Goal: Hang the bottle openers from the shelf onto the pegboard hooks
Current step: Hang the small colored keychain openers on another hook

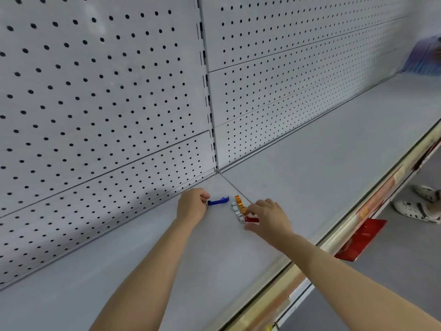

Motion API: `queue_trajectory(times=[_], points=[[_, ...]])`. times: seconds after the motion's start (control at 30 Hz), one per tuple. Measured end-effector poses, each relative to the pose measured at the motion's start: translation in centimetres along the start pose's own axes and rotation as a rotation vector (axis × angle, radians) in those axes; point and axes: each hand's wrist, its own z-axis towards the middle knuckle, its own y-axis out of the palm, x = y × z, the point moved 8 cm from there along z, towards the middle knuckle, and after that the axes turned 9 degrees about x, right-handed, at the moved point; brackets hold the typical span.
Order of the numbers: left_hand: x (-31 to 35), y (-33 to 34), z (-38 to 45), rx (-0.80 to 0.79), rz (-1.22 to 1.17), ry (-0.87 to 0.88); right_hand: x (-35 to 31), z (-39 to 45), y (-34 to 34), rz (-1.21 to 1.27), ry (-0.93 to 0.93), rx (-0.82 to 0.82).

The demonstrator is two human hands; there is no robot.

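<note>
1. Bottle openers lie on the grey shelf [310,144], close to the corner where it meets the pegboard [107,91]. We count a blue opener [218,201], an orange opener [239,203], a red opener [251,220] and a silver one [237,214] between the orange and the red.
2. Our left hand [192,206] pinches the ring end of the blue opener with curled fingers; the blue body points to the right, away from the hand.
3. Our right hand [268,218] is at the small group of openers. Its thumb and fingers are curled around the right end of the red opener, and the fingertips touch the orange one as well.
4. The orange opener lies just beside the seam of the shelf.
5. A red tag [362,240] hangs from the front rail of the shelf.
6. On the floor, far right, we see two light clogs [420,206] of another person.
</note>
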Motion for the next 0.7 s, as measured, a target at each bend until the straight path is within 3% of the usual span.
queue_trajectory(times=[0.3, 0.4, 0.53, 0.7], points=[[-2.1, -2.7, -1.8, 0.009, -0.031, -0.091, -2.0, -0.3, 0.9, -0.122, -0.237, 0.036], [-2.0, -3.6, -2.8, 0.028, -0.031, -0.101, -2.2, -0.8, 0.3, -0.207, -0.220, -0.004], [-1.8, -5.0, -4.1, 0.049, -0.027, -0.113, -1.9, -2.3, -0.9, -0.159, -0.131, 0.132], [-2.1, -6.7, -5.8, 0.042, -0.239, -0.176, -1.0, -4.2, -1.0, 0.090, 0.242, 0.130]])
